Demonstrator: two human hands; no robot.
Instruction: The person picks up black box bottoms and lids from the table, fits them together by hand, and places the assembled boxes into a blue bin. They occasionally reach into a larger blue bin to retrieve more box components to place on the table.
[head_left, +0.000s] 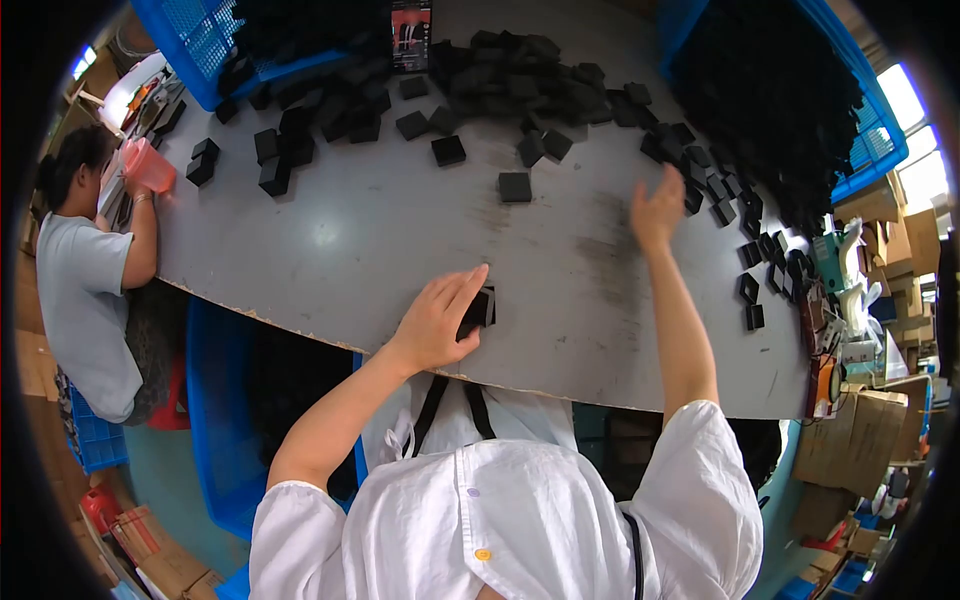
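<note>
Near the front edge of the grey table (400,230), my left hand (432,322) is closed around a small black box (484,308), partly hidden by the fingers and thumb. My right hand (657,210) is stretched out over the table at the right, fingers extended and thumb apart, with nothing seen in it. Just beyond its fingertips lie several black boxes (690,160). A single black box (515,187) sits alone between the two hands, farther back.
A heap of black boxes (510,80) spreads along the table's back beside a phone (411,35). Blue crates stand at the back left (195,50) and back right (868,140), both with black pieces. At the left sits another person (85,280), near a pink container (148,166).
</note>
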